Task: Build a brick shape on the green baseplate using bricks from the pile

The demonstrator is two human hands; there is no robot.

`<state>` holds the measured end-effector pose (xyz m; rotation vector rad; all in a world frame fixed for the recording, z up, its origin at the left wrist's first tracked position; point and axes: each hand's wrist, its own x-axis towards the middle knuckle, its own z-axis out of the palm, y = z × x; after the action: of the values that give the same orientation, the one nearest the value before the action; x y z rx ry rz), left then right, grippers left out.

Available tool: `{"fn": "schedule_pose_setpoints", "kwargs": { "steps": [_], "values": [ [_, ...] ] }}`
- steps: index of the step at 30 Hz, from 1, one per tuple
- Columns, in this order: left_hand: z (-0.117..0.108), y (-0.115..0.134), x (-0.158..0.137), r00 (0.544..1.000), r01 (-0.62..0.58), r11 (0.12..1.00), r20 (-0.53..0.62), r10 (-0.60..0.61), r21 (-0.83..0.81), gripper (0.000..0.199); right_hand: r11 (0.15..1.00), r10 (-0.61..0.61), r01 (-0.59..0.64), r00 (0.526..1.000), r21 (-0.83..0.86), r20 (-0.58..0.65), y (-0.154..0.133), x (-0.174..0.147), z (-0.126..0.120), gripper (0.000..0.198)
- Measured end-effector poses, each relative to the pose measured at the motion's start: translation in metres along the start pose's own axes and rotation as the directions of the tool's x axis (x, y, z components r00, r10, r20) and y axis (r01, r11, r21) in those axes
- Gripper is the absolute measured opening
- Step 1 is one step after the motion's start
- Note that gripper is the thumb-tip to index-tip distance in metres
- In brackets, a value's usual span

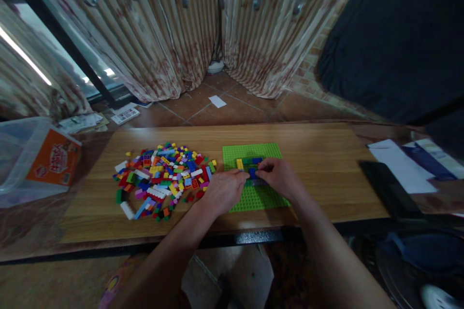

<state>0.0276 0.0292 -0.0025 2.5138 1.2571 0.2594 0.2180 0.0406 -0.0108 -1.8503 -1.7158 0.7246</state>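
A bright green studded baseplate (pixel 253 200) lies on the wooden table under both my hands. On its upper half sit several joined toy bricks, among them a yellow brick (pixel 239 164) at the left and a dark blue brick (pixel 258 160) at the back. In the middle, a blue toy brick (pixel 253 173) is between my fingertips. My left hand (pixel 225 191) is closed, its fingertips against the brick's left side. My right hand (pixel 278 176) pinches at the brick's right side. My fingers hide part of the brick group.
A loose pile of multicoloured bricks (pixel 159 178) spreads over the table's left half. Left of the table stands a clear plastic bin (pixel 21 154) with an orange label. A black phone-like slab (pixel 389 188) and papers (pixel 402 164) lie at the right. Curtains (pixel 195 34) hang behind.
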Motion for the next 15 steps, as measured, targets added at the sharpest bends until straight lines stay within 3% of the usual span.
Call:
{"fn": "schedule_pose_setpoints", "kwargs": {
  "steps": [15],
  "values": [
    [0.0056, 0.0016, 0.0004, 1.0, 0.008, 0.997, 0.006, -0.008, 0.077, 0.033, 0.998, 0.044, -0.043, 0.999, -0.046, 0.004, -0.0081, 0.0017, 0.0017, 0.005]
  ]
}}
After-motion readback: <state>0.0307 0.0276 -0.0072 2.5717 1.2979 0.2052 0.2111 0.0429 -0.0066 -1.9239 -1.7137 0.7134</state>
